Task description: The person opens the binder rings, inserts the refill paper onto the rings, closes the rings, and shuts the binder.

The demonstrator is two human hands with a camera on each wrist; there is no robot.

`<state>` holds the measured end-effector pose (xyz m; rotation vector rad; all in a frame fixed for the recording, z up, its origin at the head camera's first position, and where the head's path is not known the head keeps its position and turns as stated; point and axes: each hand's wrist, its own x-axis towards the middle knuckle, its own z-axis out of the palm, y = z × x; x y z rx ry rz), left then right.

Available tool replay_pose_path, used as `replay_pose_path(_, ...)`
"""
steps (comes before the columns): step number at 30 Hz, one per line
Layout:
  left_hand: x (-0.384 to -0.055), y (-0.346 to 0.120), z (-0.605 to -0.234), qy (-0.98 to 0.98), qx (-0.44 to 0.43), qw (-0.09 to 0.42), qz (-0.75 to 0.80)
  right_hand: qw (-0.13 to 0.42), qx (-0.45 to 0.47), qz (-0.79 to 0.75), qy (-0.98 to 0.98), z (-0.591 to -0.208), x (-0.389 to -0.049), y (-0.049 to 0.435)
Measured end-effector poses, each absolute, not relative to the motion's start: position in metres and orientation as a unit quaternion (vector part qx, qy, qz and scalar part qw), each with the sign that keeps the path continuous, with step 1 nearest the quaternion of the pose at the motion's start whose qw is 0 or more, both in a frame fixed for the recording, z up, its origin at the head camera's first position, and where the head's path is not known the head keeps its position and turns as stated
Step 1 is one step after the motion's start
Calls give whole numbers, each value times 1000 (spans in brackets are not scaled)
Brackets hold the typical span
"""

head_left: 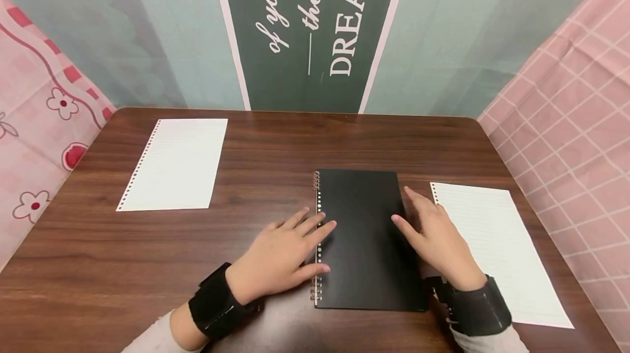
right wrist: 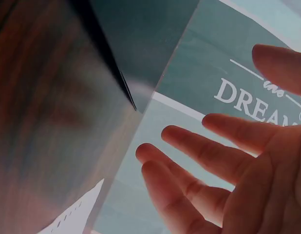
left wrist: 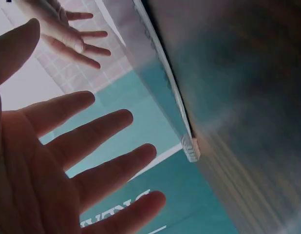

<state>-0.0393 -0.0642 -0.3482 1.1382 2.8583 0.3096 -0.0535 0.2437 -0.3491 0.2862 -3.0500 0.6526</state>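
A: Where was the black binder (head_left: 369,254)?
B: Flat and closed between the hands: the left hand (head_left: 278,257) was above its ringed spine (head_left: 317,293), the right hand (head_left: 440,238) by the opposite edge.
A: Did either grip it?
B: Neither. They were apart, fingers extended, holding nothing. I'd guess they flanked it to have both long edges within reach.
A: Its make?
B: A smooth, stiff cover (head_left: 364,194), probably plastic, with slim curved rings (head_left: 316,180).
A: And around it?
B: One ruled sheet (head_left: 497,254) lay partly beneath the right wristband (head_left: 477,309), another loose sheet (head_left: 172,164) well beyond the left hand. Both were thin, white and punched down one side, likely to suit such rings. The table (head_left: 266,178) had a glossy wood grain.
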Motion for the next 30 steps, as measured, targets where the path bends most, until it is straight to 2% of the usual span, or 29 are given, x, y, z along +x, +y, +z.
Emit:
replay_pose_path(7,-32,-53,-354,915,398,-12,64,-25,51,272,-961,-349,-58,251)
replay_pose_path(18,-22,-42,-356,912,385,-119,70,-46,10,321,-946,-351,-73,262)
replay_pose_path(25,-14,-36,-359,908,393,-124,74,-85,-14,383,-920,-352,-79,263)
replay_pose_path(30,-6,-30,-361,902,409,-130,48,-91,-28,403,-910,-353,-80,264)
